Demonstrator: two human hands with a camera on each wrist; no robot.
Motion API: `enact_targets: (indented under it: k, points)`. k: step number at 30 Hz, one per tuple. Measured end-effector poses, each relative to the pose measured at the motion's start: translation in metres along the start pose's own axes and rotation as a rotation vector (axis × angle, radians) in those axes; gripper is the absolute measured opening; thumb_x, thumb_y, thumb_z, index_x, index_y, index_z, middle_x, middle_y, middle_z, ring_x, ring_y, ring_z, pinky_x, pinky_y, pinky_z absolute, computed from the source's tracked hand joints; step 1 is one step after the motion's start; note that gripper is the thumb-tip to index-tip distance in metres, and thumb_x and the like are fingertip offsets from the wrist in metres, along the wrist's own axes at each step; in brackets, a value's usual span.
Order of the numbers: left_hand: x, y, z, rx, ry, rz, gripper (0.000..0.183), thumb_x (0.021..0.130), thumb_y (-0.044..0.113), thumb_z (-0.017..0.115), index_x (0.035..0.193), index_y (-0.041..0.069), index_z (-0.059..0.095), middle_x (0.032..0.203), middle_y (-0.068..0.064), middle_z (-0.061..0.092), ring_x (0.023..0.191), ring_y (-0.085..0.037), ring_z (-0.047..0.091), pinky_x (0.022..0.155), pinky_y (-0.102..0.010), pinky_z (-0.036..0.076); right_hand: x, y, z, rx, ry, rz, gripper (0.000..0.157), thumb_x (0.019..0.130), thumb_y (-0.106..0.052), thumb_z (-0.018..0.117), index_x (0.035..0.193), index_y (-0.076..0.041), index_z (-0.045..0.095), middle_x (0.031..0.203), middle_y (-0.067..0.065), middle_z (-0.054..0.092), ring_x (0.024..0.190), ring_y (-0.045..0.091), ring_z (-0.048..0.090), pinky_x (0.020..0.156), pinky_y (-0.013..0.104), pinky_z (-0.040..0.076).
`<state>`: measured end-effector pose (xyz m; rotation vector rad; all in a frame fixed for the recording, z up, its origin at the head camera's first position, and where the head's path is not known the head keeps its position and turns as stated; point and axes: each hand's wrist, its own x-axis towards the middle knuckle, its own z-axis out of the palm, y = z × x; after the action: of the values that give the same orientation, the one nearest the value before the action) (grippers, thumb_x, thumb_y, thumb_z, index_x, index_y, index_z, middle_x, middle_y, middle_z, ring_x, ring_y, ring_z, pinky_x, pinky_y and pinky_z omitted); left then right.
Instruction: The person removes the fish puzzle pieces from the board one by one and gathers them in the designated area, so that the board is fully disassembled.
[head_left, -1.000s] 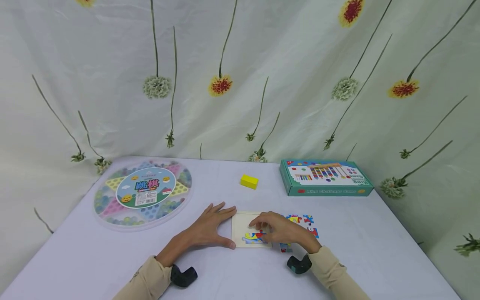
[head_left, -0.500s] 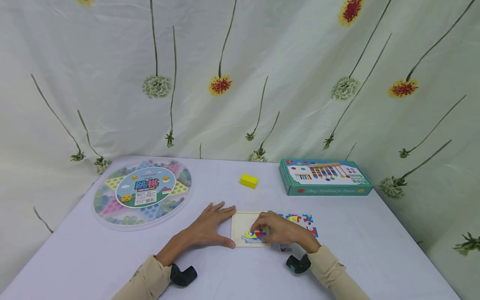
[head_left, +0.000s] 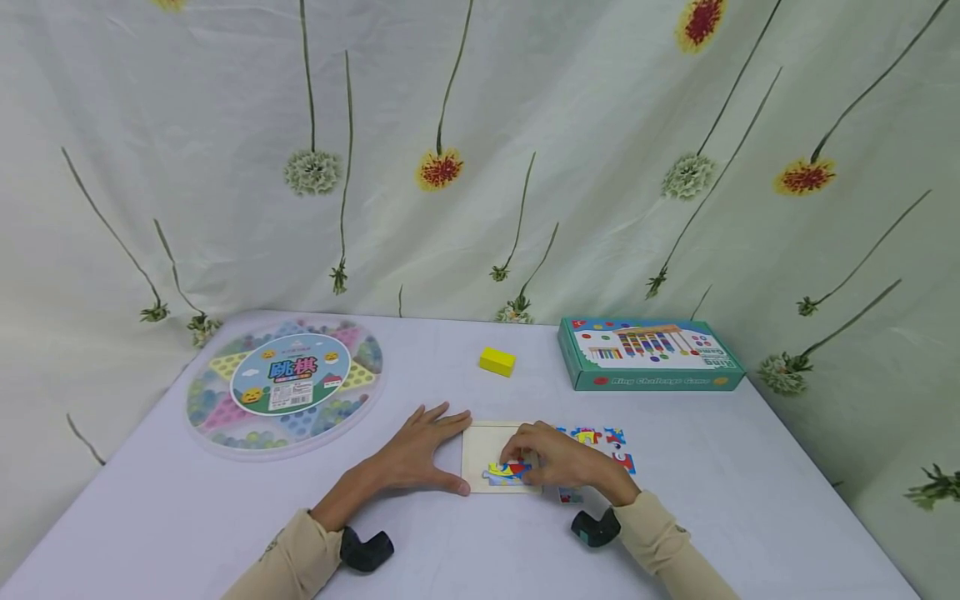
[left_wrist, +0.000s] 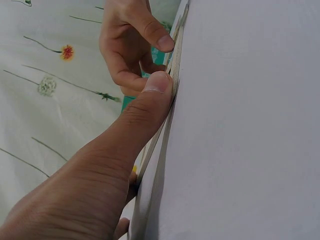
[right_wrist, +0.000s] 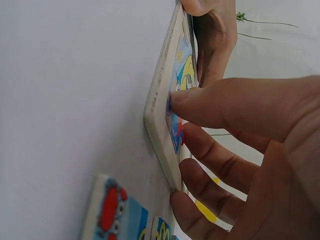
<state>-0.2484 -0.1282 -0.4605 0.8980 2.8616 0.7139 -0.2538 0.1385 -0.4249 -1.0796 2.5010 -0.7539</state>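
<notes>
A shallow pale puzzle tray [head_left: 482, 440] lies on the white table, with joined yellow, red and blue jigsaw pieces [head_left: 501, 477] along its near side. My left hand [head_left: 418, 452] is spread at the tray's left edge, its thumb tip against the rim in the left wrist view. Over the tray's right half, my right hand [head_left: 557, 457] has thumb and forefinger at a jigsaw piece [right_wrist: 175, 131], pinching it within the tray; the fingers hide part of it. The other fingers of this hand lie curled at the rim. Loose jigsaw pieces [head_left: 587, 435] lie right of the tray.
Behind the tray sits a yellow block [head_left: 497, 362]. A green game box [head_left: 652, 358] stands at the back right, and a round Chinese checkers set [head_left: 292, 379] at the left. A flowered cloth [head_left: 600, 167] hangs behind the table.
The right forefinger has come down from above the tray to the joined pieces and then stays there. My left hand keeps its place at the tray's edge.
</notes>
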Motion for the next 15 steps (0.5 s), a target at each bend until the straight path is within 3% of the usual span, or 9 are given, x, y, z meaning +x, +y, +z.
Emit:
enact_targets:
  k: [15]
  points:
    - [0.0002,0.0006,0.0000,-0.001,-0.001,-0.009,0.103,0.067,0.070,0.071,0.146,0.012,0.040,0.151,-0.001,0.039,0.145,-0.033,0.019,0.117,-0.056,0.008,0.0011,-0.0004,-0.0003,0.023,0.009,0.010,0.024,0.082,-0.004,0.069,0.103,-0.015,0.067,0.098,-0.007,0.061,0.094,0.013,0.050,0.086,0.029,0.043]
